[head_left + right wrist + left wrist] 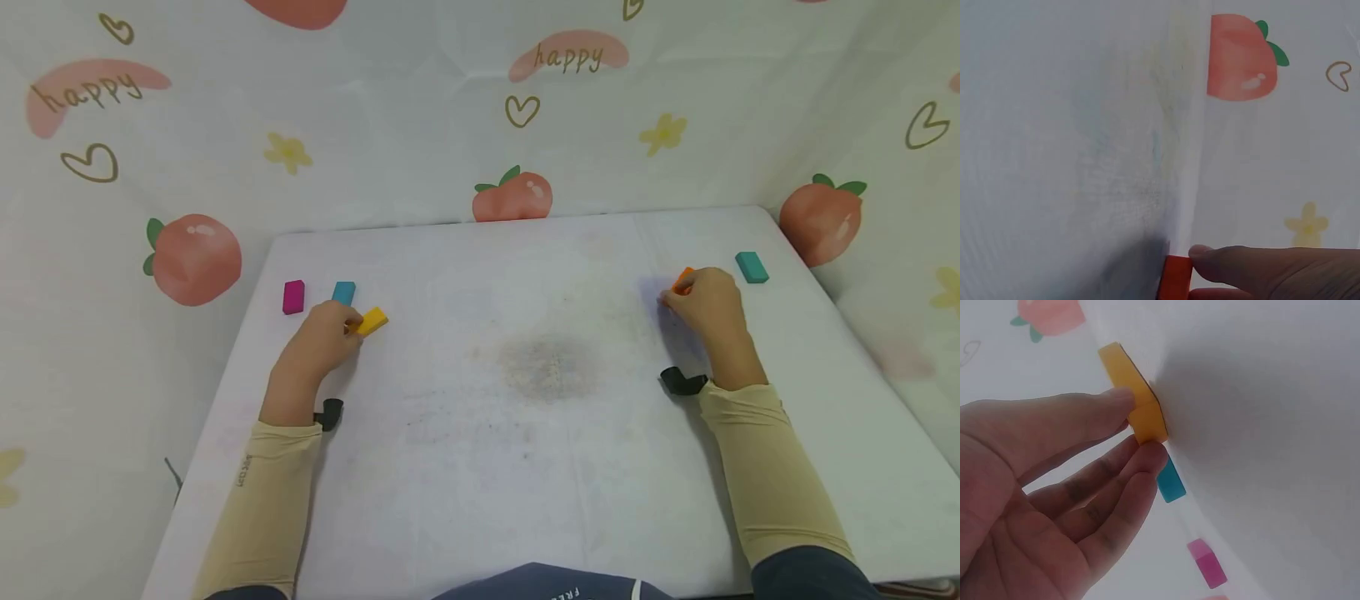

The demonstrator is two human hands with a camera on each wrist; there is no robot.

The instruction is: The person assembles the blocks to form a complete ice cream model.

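At the left of the table, my left hand (318, 337) pinches a yellow block (372, 322) between thumb and fingers. In the left wrist view, the thumb lies along one side of the yellow block (1134, 394) and fingertips meet its lower end. A blue block (343, 292) lies just behind this hand, partly covered by it in the head view. To its left is a magenta block (293, 297). Over on the right, my right hand (708, 304) grips an orange block (683, 280), mostly hidden by the fingers. The right wrist view has the thumb against the orange block (1175, 278).
A teal block (752, 267) lies beyond the right hand, near the table's far right corner. The white table (480, 483) has a grey smudge in the middle. Behind it hangs a cloth (405, 125) printed with peaches. Dark wrist cameras (682, 382) sit at both cuffs.
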